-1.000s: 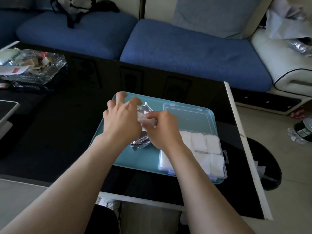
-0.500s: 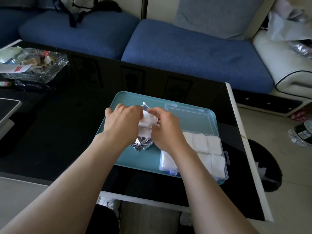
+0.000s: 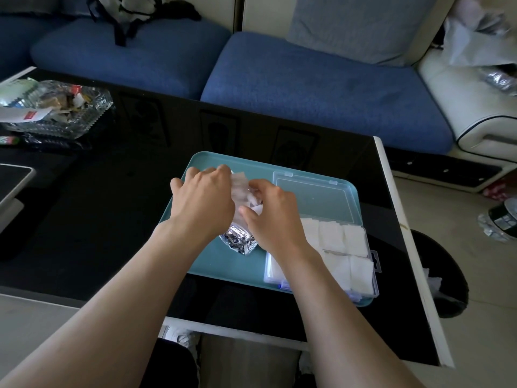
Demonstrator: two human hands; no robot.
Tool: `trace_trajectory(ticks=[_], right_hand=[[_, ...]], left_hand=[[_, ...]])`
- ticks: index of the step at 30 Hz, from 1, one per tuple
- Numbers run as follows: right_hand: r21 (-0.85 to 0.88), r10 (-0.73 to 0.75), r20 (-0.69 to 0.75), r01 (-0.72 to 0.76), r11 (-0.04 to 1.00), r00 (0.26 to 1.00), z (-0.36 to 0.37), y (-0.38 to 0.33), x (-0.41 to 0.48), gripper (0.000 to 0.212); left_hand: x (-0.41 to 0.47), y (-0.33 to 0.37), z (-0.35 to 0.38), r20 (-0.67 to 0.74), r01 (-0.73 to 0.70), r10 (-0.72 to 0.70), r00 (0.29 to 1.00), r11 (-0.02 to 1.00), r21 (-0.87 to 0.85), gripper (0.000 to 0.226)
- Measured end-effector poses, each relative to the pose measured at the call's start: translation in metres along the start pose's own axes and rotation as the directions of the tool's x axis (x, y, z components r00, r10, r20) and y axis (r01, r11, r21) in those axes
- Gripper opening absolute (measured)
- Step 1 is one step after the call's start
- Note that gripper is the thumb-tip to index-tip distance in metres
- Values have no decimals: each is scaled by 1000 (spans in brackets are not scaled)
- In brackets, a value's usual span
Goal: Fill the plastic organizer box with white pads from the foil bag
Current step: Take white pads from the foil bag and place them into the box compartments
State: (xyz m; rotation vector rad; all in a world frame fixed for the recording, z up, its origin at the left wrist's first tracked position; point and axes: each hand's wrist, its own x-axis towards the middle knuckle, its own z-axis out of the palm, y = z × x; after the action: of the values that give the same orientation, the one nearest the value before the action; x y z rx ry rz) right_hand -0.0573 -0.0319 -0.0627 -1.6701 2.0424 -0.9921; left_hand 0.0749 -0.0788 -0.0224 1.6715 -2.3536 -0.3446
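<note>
1. A crumpled silver foil bag (image 3: 239, 242) is held upright over the left half of a teal tray (image 3: 207, 259). Its lower end shows between the person's two wrists.
2. A bundle of white pads (image 3: 242, 186) sticks up out of the top of the bag, between the two hands.
3. The left hand (image 3: 204, 200) wraps the bag's left side, with its fingers bent over the top edge. The back of the hand hides the grip itself.
4. The right hand (image 3: 274, 217) is close against the left hand. Its thumb and curled fingers pinch the bundle of pads from the right.
5. A clear plastic organizer box (image 3: 375, 261) lies open on the right half of the tray, just beside the bag. Its lid (image 3: 313, 197) lies flat on the side toward the sofa.
6. Flat white squares (image 3: 344, 236) fill the part of the box that shows. The right forearm covers its near left corner.
7. The tray sits on a glossy black table (image 3: 112, 219) with a white edge, near the table's right side.
8. At the far left of the table stands a cut-glass dish (image 3: 92, 107) holding wrappers and scraps. Nearer, the corner of a flat dark-screened device (image 3: 14, 175) shows.
9. Beyond the table is a blue sofa (image 3: 307, 88) with a pale cushion (image 3: 358, 23) and a black-strapped bag (image 3: 126, 4).
</note>
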Motion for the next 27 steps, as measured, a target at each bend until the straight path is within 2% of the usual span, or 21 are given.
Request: trace_trajectory(ticks=[2,8,10,13,16,18,20,23,27], right_hand=[[0,-16,-9,16,1000,1000,-2,-2,-1,28],[9,-22,-34,23,1000,999,-7,-9,-2,49],[4,-15,-36,15,1000,999,-8,-11,-3,53],[135,0,-129,17,991,992,-14,-15,0,55],[220,-62,-262,122,968,963,-19,-15,5,43],[222,-90,-316,166,961,944,-22,-13,6,34],[231,-82,-353,172,957,932,-28,-11,5,30],[204,-96,-402,191,960,911,-39,-7,4,30],[117,-170,-265,207,971,949,-53,-5,-4,40]], left_hand=[[1,2,-2,-58,17,-21,998,997,-71,16],[6,3,-7,-146,-2,-56,988,929,-371,8],[7,5,-10,-124,23,-86,989,898,-440,12],[9,10,-10,-54,81,-126,991,858,-506,17],[11,14,-9,47,131,-128,991,806,-578,25],[9,18,-10,136,173,-108,985,672,-720,32],[7,22,-14,234,247,-88,968,485,-839,39],[4,27,-19,325,330,-68,943,304,-894,37],[0,39,-23,448,447,31,893,46,-894,32]])
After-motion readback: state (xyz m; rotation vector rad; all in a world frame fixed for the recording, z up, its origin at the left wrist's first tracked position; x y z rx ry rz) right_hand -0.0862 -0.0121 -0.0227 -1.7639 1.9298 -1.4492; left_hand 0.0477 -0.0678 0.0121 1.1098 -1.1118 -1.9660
